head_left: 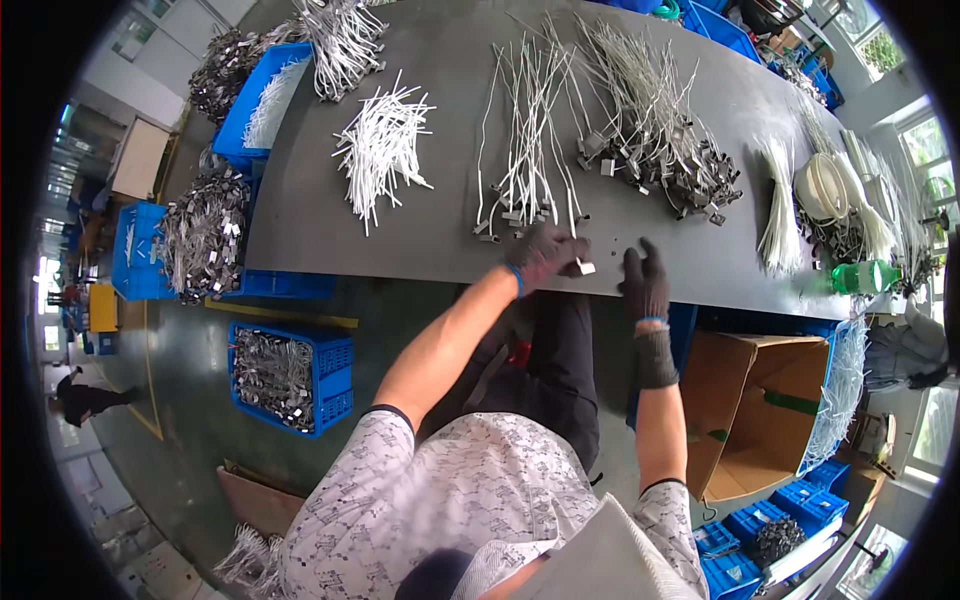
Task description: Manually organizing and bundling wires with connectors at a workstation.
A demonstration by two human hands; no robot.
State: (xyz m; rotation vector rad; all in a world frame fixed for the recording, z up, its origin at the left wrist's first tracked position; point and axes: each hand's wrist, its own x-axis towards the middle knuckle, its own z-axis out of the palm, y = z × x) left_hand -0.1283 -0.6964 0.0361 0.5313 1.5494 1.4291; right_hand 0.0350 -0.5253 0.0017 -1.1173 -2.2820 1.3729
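Observation:
My left hand (545, 256), in a dark glove, is closed at the near table edge around a thin white-sleeved wire. A small silver metal end piece (586, 268) sticks out by its fingertips. To its right my right hand (646, 288), also gloved, hovers over the edge with fingers apart and nothing visible in them. Just beyond the left hand lies a loose row of wires (530, 130) with metal ends toward me. A denser heap of similar wires (690, 170) lies to the right. Short white tubes (385, 150) are piled on the left.
The grey table (450, 255) spans the front. At far right are bundled white wires (780, 215), a white spool (825, 188) and a green bottle (865, 277). Below stands an open cardboard box (770, 410). Blue crates (335, 375) with metal-ended wires stand at left.

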